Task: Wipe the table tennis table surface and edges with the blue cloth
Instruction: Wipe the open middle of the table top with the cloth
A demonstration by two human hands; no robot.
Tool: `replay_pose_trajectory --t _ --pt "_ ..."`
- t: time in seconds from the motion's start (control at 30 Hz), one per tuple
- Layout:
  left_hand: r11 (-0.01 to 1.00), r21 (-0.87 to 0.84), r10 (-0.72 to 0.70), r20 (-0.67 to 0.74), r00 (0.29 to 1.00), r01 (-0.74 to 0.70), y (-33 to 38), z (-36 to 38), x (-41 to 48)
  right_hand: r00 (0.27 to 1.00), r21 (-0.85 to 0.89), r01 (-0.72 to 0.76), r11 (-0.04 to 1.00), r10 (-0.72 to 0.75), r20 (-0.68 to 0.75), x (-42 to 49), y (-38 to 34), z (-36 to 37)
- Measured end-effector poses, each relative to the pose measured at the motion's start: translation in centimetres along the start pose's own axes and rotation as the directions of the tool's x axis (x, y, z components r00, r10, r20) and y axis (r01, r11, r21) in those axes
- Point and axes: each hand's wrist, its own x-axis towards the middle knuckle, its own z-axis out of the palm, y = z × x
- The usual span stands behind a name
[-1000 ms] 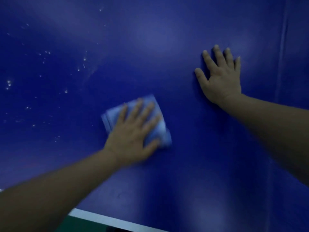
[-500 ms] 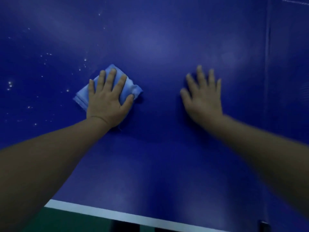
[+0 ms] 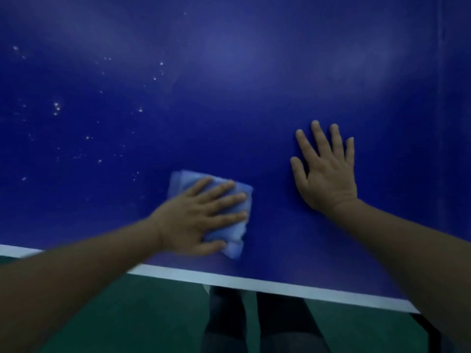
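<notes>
I see a dark blue worktop [image 3: 229, 72], with white specks [image 3: 56, 107] at left well beyond its white edge line [image 3: 280, 286]. Just beyond that line my left hand [image 3: 198, 217] presses flat, fingers straight, on the folded blue cloth [image 3: 239, 233]. The cloth is blurred and its long axis runs roughly square to the line. To the right, my right hand [image 3: 326, 179] lies flat and released, farther beyond the line.

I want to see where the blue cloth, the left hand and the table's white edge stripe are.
blue cloth [image 3: 235, 236]: head view, its lower right part past the fingertips.
left hand [image 3: 196, 217]: head view, the back of the hand.
white edge stripe [image 3: 280, 286]: head view, its middle stretch.
</notes>
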Motion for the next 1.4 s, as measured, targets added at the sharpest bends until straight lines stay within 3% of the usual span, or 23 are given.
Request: replay_pose_trajectory --t 0.03,0.1,0.17,0.2,0.23,0.33,0.43,0.5,0.57,0.6,0.63,0.67,0.8,0.9,0.93,1.0,1.1,1.17,1.2,1.3,1.4 --pt "0.999 0.017 -0.035 -0.007 0.999 0.035 -2.4 -0.2 -0.3 1.000 -0.003 -0.001 1.000 0.001 -0.014 0.0 0.0 0.1" --pt "0.935 0.001 -0.354 -0.062 0.933 0.354 -7.3 -1.1 0.3 1.000 0.005 0.004 1.000 -0.004 -0.028 0.0 -0.2 0.1" --pt "0.733 -0.064 -0.680 -0.082 0.729 0.677 -9.0 -1.7 1.8 0.999 0.016 -0.002 1.000 0.003 -0.033 -0.1 -0.2 0.1" --pt "0.676 -0.082 -0.737 -0.085 0.670 0.733 -7.7 -1.5 2.7 0.999 0.018 -0.007 1.000 0.008 -0.033 -0.2 -0.2 0.0" --pt "0.685 -0.091 -0.728 -0.099 0.678 0.723 -5.3 -1.0 3.1 0.999 0.019 -0.013 1.000 0.013 -0.031 -0.2 -0.3 0.0" --pt "0.904 -0.089 -0.426 -0.107 0.898 0.418 4.9 1.1 1.9 0.999 0.020 -0.027 0.999 0.027 -0.025 -0.2 -0.4 -0.2" --pt "0.967 -0.019 -0.254 -0.046 0.966 0.253 5.8 1.5 -0.3 0.999 0.005 -0.030 1.000 0.030 -0.029 -0.2 -0.4 -0.2" --pt "0.924 -0.034 -0.381 -0.074 0.921 0.380 1.4 0.7 0.2 0.999 0.004 -0.029 1.000 0.029 -0.025 -0.1 -0.3 -0.1" --pt "0.775 -0.074 -0.632 -0.083 0.771 0.628 -2.8 -0.3 1.0 0.999 -0.003 -0.027 1.000 0.027 -0.023 -0.1 -0.2 0.1" --pt "0.692 -0.096 -0.722 -0.083 0.687 0.715 -3.4 -0.4 1.4 0.999 -0.009 -0.029 1.000 0.029 -0.022 -0.1 -0.2 0.1" --pt "0.653 -0.102 -0.757 -0.090 0.647 0.750 -2.7 -0.1 1.9 0.999 -0.014 -0.032 0.999 0.031 -0.016 -0.1 -0.3 0.1" --pt "0.659 -0.095 -0.752 -0.102 0.651 0.746 -1.0 0.2 2.1 0.999 -0.018 -0.033 0.999 0.032 -0.003 -0.1 -0.3 0.0" --pt "0.900 -0.064 -0.435 -0.097 0.895 0.431 8.6 2.1 -2.2 0.992 -0.002 -0.117 0.993 0.117 0.047 -1.1 -1.5 -0.6" --pt "0.981 0.000 -0.196 -0.060 0.979 0.196 5.5 2.0 -5.7 0.989 0.054 -0.146 0.988 0.144 0.045 -4.3 -4.6 0.8" --pt "0.980 0.030 -0.194 -0.061 0.979 0.196 2.8 1.8 -6.0 0.991 0.040 -0.129 0.991 0.128 0.037 -5.2 -5.4 1.4" --pt "0.915 0.012 -0.402 -0.086 0.912 0.404 -3.1 0.7 -5.8 0.993 0.016 -0.114 0.993 0.113 0.028 -5.5 -5.9 2.0" --pt "0.667 -0.062 -0.745 -0.077 0.662 0.743 -6.6 -0.2 -4.4 0.991 0.008 -0.128 0.992 0.127 0.031 -5.4 -5.6 2.0" --pt "0.592 -0.094 -0.806 -0.091 0.585 0.801 -3.7 0.3 -2.8 0.992 0.005 -0.125 0.992 0.124 0.021 -5.3 -5.7 1.9" --pt "0.613 -0.097 -0.790 -0.094 0.606 0.784 -1.1 0.7 -2.0 0.992 0.010 -0.128 0.992 0.128 0.023 -5.4 -5.8 1.8" --pt "0.773 -0.087 -0.635 -0.093 0.767 0.629 7.1 1.9 0.3 0.991 0.027 -0.132 0.991 0.131 0.032 -5.4 -6.1 1.6" --pt "0.821 -0.107 -0.570 -0.085 0.817 0.561 8.7 1.9 0.3 0.990 0.026 -0.137 0.990 0.137 0.024 -5.4 -6.0 1.6"
